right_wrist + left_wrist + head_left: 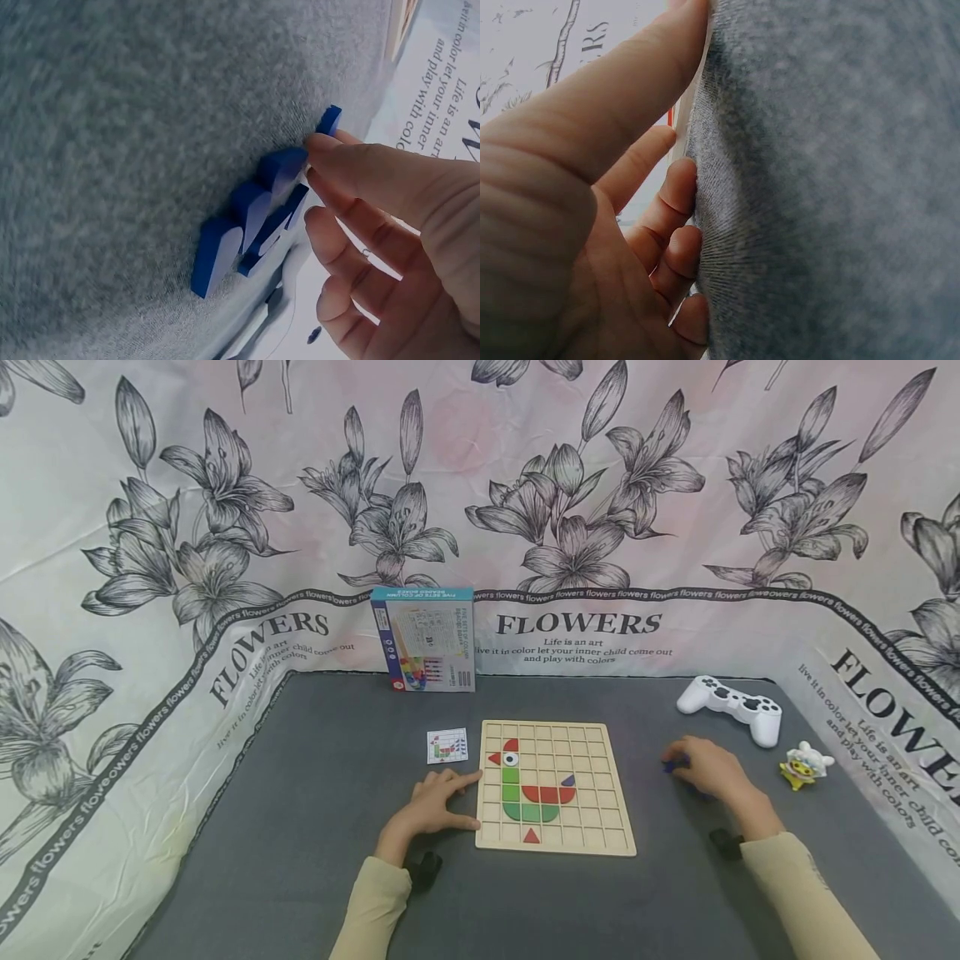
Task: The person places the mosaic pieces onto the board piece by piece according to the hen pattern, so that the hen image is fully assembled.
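Observation:
The wooden grid board [600, 827] lies mid-table with a bird shape of coloured pieces. It has green tiles [531, 812], red pieces [548, 795], an eye tile [511, 759], a red triangle [532, 836] and a blue piece [568, 781]. My left hand [431, 806] rests at the board's left edge, thumb and index finger spread along it. Off the board's right side, my right hand [705, 766] pinches a small blue piece [328, 120] between thumb and index finger. Several more blue teardrop-like pieces [217, 255] lie on the table right beside those fingertips.
A small pattern card [447, 747] lies left of the board. Behind it stands a toy box [431, 643] against the flowered backdrop. At the right are a white game controller [731, 706] and a small yellow-and-white figurine [805, 766].

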Demonstrator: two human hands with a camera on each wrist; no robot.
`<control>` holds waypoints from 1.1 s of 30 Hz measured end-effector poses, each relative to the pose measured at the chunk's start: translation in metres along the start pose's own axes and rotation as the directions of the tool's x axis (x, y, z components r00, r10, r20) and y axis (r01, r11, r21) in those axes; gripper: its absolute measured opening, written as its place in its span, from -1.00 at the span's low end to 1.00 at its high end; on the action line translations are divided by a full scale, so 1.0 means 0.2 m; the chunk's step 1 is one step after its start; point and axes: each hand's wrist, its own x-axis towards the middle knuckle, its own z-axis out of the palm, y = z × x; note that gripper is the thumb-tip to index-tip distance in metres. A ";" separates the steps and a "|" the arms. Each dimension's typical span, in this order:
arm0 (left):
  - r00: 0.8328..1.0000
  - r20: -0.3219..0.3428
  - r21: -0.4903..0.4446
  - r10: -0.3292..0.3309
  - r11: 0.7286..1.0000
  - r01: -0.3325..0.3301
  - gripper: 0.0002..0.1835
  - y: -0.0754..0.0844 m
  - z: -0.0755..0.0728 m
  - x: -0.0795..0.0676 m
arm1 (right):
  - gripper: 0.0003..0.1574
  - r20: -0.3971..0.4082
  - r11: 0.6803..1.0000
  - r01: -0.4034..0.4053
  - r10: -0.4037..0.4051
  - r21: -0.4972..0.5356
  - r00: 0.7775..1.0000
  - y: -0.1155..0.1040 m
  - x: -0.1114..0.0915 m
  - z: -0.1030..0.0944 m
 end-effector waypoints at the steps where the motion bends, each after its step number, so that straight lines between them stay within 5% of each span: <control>1: 1.000 0.000 0.001 0.000 1.000 0.000 -0.12 0.00 0.00 0.00 | -0.78 0.001 1.000 -0.002 0.002 -0.005 1.000 0.00 0.00 0.00; 16: 1.000 -0.001 0.004 -0.006 1.000 0.006 -0.12 0.00 0.00 0.00 | -0.84 -0.027 0.997 0.069 -0.070 -0.016 0.997 -0.11 0.05 0.05; 33: 1.000 -0.003 -0.006 0.008 1.000 -0.008 -0.14 0.01 -0.01 0.00 | -0.84 -0.030 0.978 0.196 -0.194 0.076 0.981 -0.40 0.17 0.09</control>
